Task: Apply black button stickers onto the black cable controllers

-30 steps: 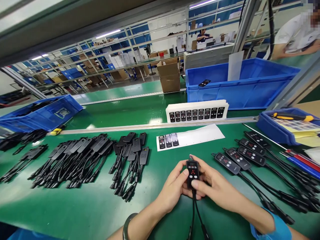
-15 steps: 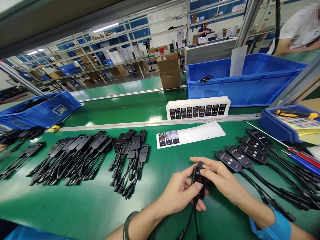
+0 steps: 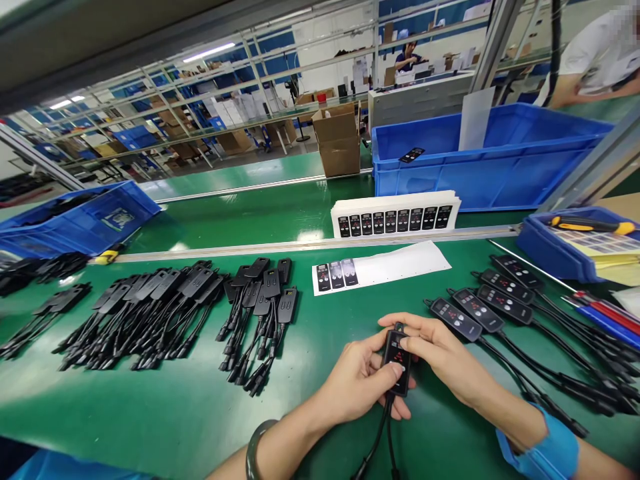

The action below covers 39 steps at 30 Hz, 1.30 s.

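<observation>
Lower frame, right of centre: we hold the black two-cable controller (image 3: 399,355) face up | our left hand (image 3: 356,381) clasps its body | our right hand (image 3: 443,353) pinches its top, apparently steadying it | sticker sheet (image 3: 400,264) near frame centre, seemingly laid within reach

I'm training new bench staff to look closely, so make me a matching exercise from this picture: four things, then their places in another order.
Things:
1. nearest controller
2. flat label sheet
3. cardboard box
4. yellow-and-black tool

Places:
A. left of the large blue bin
B. over papers in the small blue bin
C. on the green bench, beyond the hands
D. between the left hand and right hand

Pairs: 1-D, 2-C, 3-A, 4-B.
</observation>
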Motion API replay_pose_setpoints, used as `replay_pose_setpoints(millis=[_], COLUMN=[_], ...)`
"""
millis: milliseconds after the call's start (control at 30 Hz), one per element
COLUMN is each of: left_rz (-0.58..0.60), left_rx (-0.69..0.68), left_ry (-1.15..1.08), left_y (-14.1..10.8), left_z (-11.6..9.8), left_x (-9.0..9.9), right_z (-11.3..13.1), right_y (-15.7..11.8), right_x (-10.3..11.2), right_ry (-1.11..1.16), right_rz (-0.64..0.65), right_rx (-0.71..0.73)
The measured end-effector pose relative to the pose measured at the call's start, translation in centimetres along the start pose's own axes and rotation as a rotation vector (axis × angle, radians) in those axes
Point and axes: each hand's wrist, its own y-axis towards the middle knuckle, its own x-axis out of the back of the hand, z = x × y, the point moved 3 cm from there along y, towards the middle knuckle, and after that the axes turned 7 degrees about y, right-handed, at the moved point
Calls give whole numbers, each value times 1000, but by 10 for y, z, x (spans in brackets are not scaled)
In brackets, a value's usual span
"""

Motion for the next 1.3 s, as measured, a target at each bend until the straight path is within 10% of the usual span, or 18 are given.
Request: replay_pose_setpoints(millis=[1300], left_rz=[-5], left_rx=[2], left_ry=[-8], left_y=[1], left_z=[-2], left_x=[2], right_z=[1], right_y=[-2], right_x=[2], right_ry=[40], right_rz=[15], right_rx=[-19])
